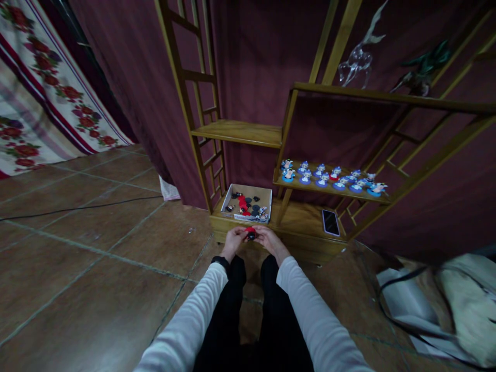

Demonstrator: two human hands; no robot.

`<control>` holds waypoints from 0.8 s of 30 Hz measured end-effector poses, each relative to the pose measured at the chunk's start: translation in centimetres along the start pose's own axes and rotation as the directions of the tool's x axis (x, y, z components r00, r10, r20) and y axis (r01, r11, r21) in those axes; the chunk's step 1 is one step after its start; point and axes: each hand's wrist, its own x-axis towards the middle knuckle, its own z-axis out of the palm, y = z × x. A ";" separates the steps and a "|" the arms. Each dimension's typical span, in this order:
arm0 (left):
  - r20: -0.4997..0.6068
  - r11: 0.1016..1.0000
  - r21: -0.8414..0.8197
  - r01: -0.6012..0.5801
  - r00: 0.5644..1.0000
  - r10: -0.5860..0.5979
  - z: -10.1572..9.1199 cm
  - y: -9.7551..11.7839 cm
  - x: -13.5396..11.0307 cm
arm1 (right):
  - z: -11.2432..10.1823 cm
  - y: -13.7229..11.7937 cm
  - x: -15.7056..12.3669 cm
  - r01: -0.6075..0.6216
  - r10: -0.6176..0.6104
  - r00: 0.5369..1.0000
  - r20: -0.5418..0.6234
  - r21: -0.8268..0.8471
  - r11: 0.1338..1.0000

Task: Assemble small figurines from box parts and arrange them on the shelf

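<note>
Between my two hands is a small red and black figurine, too small to make out in detail. My left hand pinches it from the left side, and my right hand grips it from the right. Just beyond my fingers, on the lowest shelf, sits a shallow open cardboard box. Red, black and grey figurine parts lie loose inside it. My fingertips partly cover the held piece.
A wooden display shelf stands ahead, with several small figurines on its middle right board. A phone lies lower right. Glass horse and dark green ornament stand above. Bags rest at right; a cable crosses the floor.
</note>
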 end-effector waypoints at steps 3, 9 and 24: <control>0.006 0.997 -0.031 0.070 0.998 -0.070 -0.1 0.0 -0.1 | -0.2 0.3 0.1 -0.028 0.028 1.000 0.005 -0.013 1.000; 0.014 0.990 -0.080 0.120 0.993 -0.119 -0.3 -0.1 0.1 | -0.2 1.1 0.4 -0.032 0.032 0.999 0.009 -0.056 0.998; 0.161 0.953 -0.218 0.212 0.971 -0.179 -0.2 0.4 -0.2 | 0.0 1.0 0.2 0.011 -0.011 1.000 0.014 0.009 1.000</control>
